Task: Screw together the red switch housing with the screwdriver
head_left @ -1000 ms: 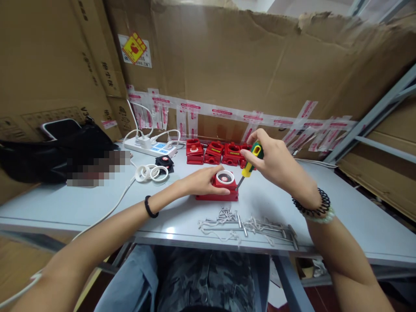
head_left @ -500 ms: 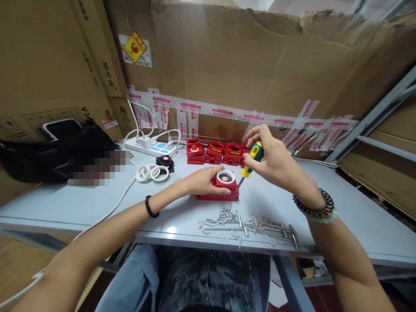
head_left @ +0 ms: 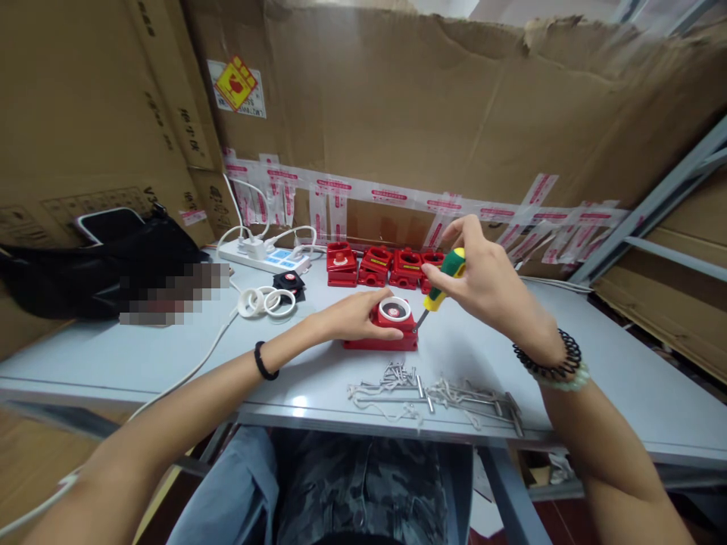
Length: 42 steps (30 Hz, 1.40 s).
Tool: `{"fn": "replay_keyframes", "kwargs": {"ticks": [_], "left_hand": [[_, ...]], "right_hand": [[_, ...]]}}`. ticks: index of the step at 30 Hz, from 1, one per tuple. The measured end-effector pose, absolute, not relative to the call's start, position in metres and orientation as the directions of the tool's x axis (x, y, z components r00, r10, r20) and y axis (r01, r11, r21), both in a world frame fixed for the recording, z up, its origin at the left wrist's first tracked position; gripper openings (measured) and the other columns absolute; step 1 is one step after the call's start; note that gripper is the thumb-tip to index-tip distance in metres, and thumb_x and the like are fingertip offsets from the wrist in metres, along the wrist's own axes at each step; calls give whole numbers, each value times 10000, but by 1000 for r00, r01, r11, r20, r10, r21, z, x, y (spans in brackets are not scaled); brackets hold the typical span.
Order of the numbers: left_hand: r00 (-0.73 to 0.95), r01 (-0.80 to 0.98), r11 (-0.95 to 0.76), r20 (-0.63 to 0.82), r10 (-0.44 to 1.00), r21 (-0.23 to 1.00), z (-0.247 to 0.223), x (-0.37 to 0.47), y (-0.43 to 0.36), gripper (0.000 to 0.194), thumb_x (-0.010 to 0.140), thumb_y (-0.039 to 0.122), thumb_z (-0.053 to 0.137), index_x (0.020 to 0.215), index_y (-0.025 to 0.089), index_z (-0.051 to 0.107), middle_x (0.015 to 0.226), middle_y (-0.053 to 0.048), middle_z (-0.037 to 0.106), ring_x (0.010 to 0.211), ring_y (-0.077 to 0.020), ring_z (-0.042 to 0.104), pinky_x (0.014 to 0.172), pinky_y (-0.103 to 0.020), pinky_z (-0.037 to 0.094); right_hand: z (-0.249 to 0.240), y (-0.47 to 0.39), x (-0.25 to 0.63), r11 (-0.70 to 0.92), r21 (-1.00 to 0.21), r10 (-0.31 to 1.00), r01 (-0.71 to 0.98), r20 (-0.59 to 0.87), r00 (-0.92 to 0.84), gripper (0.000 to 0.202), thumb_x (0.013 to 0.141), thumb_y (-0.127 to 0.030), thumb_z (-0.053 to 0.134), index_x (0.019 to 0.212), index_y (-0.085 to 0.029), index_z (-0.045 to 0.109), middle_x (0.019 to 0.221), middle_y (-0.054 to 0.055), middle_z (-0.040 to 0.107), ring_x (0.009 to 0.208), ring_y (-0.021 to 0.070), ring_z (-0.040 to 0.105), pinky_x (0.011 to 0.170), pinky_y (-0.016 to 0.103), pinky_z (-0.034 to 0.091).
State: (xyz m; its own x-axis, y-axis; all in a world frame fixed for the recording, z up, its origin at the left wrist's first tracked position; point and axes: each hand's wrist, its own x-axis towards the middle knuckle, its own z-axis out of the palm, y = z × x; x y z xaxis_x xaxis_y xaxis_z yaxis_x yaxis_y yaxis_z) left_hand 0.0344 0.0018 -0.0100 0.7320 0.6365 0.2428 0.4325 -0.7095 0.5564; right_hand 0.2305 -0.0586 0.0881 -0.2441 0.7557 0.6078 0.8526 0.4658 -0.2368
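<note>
I see screws (head_left: 400, 373) between the box (head_left: 386, 344) and the bench's front edge (head_left: 273, 415). The left hand (head_left: 360, 315), fingers parted, clasps the box; the right hand (head_left: 485, 281), fingers curled, grips a screwdriver (head_left: 435, 298), tip at the box's right edge.

My left arm (head_left: 221, 390) reaches forward and inward, left hand (head_left: 357, 316) palm down, its thumb (head_left: 387, 333) stretched out. My right hand (head_left: 485, 280) sits higher, fingers (head_left: 470, 227) bent, right forearm (head_left: 591, 424) slanting up leftward.
</note>
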Motion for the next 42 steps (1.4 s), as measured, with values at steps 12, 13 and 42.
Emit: {"fn": "replay_keyframes", "kwargs": {"ticks": [12, 13, 42], "left_hand": [[740, 423, -713, 242, 628, 559, -10, 34, 2, 489, 752, 553, 640, 1083, 208, 534, 947, -41, 650, 814, -209, 607, 687, -286, 437], [739, 424, -714, 243, 628, 557, -10, 34, 2, 489, 753, 553, 639, 1083, 209, 533, 947, -41, 650, 812, -209, 607, 685, -287, 438], [734, 444, -720, 244, 633, 534, -9, 35, 2, 482, 739, 590, 630, 1013, 207, 529, 943, -41, 636, 814, -208, 596, 686, -281, 431]], "right_hand": [[84, -58, 224, 512, -229, 744, 828, 601, -293, 192, 845, -321, 533, 957, -206, 429, 909, 51, 564, 749, 170, 527, 712, 351, 428], [84, -58, 224, 503, -221, 746, 836, 600, -290, 165, 846, -307, 524, 937, -206, 430, 880, 43, 563, 721, 164, 517, 694, 342, 420], [90, -67, 228, 562, -187, 739, 806, 552, -387, 244, 769, -181, 534, 961, -218, 388, 938, 52, 544, 760, 166, 525, 685, 325, 431]]}}
